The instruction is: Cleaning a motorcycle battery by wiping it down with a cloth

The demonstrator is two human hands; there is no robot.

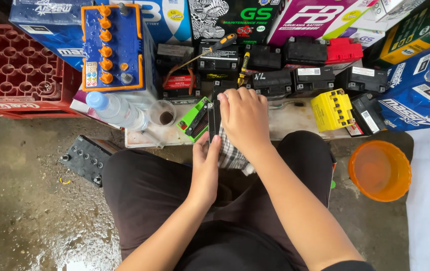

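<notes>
My left hand (206,163) grips the lower edge of a small black battery (214,118) that stands on the white board between my knees. Over the battery's top and right side lies my right hand (245,120), pressing a checked cloth (231,155) against it. The cloth hangs down below my right wrist. A green and black battery (195,119) lies tilted just left of the black one, touching it or nearly so.
A plastic water bottle (117,110) and a small cup (164,112) stand left of the batteries. A yellow battery (331,110), several black batteries (275,80), a screwdriver (215,47), stacked boxes, a red crate (14,70) and an orange bowl (380,170) surround me. The concrete floor is wet.
</notes>
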